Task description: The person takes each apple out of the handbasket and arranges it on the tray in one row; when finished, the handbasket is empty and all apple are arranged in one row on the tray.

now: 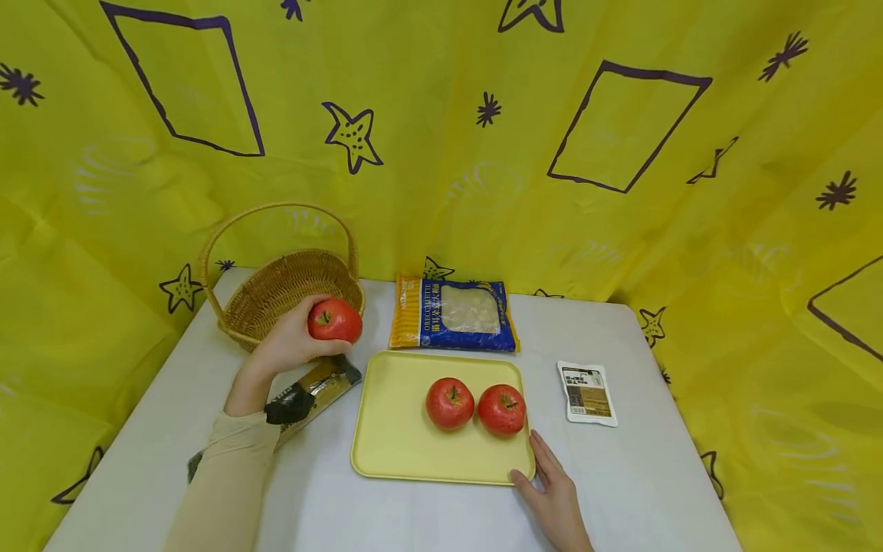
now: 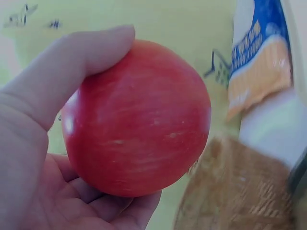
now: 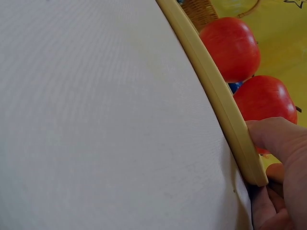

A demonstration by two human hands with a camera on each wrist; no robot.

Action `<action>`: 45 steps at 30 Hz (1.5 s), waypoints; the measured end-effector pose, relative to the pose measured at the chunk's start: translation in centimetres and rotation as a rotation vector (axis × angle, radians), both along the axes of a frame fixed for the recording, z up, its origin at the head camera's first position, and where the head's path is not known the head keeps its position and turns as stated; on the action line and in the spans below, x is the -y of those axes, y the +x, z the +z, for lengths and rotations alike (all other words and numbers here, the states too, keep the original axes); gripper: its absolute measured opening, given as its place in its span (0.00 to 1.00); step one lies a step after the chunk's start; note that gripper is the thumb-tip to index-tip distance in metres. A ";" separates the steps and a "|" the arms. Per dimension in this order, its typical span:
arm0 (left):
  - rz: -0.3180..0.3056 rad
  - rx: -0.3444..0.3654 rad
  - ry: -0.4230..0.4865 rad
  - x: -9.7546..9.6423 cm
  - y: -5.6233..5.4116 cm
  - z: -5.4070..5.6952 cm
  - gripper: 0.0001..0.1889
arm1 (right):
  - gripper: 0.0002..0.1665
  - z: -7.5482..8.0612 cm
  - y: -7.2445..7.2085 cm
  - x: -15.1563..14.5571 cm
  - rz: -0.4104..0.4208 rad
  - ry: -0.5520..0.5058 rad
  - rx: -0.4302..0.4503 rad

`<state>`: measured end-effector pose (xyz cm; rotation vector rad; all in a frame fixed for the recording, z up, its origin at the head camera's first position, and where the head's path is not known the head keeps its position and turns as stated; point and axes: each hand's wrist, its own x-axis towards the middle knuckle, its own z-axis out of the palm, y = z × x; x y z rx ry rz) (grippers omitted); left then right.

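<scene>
My left hand (image 1: 293,337) grips a red apple (image 1: 335,320) in the air, beside the front right rim of the wicker basket (image 1: 293,284). In the left wrist view the thumb lies over the top of the apple (image 2: 139,120) and the fingers curl beneath it. Two more red apples lie side by side on the right half of a pale yellow tray (image 1: 393,452): one apple (image 1: 450,403) near its middle, the other apple (image 1: 502,410) by its right edge. My right hand (image 1: 552,494) holds the tray's near right corner, thumb at the front edge, fingers along the right side.
A blue and orange bag of orecchiette pasta (image 1: 455,314) lies behind the tray. A dark and gold packet (image 1: 317,395) lies left of the tray, partly under my left forearm. A small white and brown pouch (image 1: 587,393) is to the right. Yellow patterned cloth (image 1: 441,215) hangs around the table.
</scene>
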<state>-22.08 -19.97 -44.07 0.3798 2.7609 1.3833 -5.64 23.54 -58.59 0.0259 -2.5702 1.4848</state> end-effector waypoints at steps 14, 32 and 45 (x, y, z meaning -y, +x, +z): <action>-0.194 0.079 0.062 -6.2 4.0 -4.0 0.48 | 0.42 0.0 0.1 -0.1 0.009 -0.031 0.038; -0.189 0.121 -0.006 -8.1 4.8 -7.5 0.49 | 0.41 0.6 0.2 0.2 0.014 -0.043 0.011; -0.183 0.119 -0.045 -8.7 4.8 -8.1 0.49 | 0.41 0.0 0.0 -0.1 -0.003 0.000 0.020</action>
